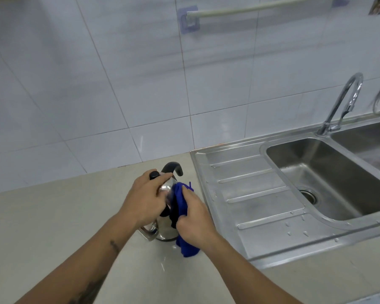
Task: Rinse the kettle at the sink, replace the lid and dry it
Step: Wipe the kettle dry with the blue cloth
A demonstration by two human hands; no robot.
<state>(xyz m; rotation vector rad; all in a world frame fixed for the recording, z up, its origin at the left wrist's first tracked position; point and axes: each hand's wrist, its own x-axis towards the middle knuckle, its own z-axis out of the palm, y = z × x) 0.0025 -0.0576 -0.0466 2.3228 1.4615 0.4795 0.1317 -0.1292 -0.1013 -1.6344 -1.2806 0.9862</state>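
Steel kettle – upright on beige counter, black handle and lid knob on top, lid seated; blue cloth pressed against right side.

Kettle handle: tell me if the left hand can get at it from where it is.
Probably yes. The left hand rests on the kettle top, the black handle just beyond its fingertips, uncovered. The cloth sits right of it.

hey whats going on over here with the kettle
A person is drying a shiny steel kettle with a black handle, which stands on the beige countertop left of the stainless steel sink. The left hand rests on top of the kettle, steadying it, while the right hand grips a blue cloth against its side. Water drops sit on the drainboard. No water runs from the curved chrome tap.
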